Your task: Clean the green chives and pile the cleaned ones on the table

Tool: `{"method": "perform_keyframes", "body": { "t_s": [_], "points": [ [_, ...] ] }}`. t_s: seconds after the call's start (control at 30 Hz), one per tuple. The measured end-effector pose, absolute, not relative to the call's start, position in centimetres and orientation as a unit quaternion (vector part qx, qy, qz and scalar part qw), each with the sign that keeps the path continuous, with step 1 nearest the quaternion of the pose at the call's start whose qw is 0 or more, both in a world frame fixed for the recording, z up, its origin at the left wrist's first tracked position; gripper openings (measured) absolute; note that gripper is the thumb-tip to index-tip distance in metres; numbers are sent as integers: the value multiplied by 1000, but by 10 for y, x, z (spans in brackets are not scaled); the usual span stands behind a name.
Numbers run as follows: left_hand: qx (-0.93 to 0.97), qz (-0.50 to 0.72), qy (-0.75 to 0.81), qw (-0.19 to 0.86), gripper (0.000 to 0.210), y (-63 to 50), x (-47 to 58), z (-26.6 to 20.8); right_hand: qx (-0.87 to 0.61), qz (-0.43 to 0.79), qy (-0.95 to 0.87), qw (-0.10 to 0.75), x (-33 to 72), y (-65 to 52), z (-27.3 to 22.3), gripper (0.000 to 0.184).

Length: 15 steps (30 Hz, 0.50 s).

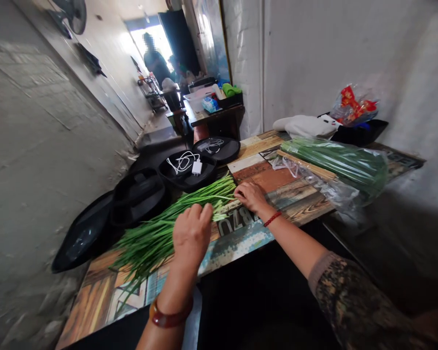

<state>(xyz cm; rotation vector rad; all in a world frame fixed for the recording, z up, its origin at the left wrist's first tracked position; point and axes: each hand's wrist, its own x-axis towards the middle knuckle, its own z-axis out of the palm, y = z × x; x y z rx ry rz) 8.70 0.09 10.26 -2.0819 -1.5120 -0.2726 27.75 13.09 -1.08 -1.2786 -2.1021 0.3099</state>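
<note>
Had the left hand point(192, 231) curled into a loose fist over the green stalks point(153, 231); with fingertips hidden, could not tell whether gripping any. Had the right hand point(251, 198) pinched closed on the end of one stalk point(225, 198). Saw the stalks spread over the counter point(257, 175), just beside black containers point(140, 204), one with a white charger point(196, 167) inside. Saw wooden sticks point(306, 164) next to a plastic-wrapped bundle of greens point(339, 165).
</note>
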Motion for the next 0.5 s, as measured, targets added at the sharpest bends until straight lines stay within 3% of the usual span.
{"method": "perform_keyframes", "body": {
  "t_s": [0.17,0.33,0.5],
  "points": [
    [-766,-114,-559,297,18,3,93,110,-496,137,-778,362,276,131,-11,11],
    [-811,-43,-547,205,16,15,109,57,-475,177,-743,438,278,133,-13,10],
    [-795,-72,-573,184,21,24,106,24,-448,221,-712,494,276,137,-12,9]
  ]
}}
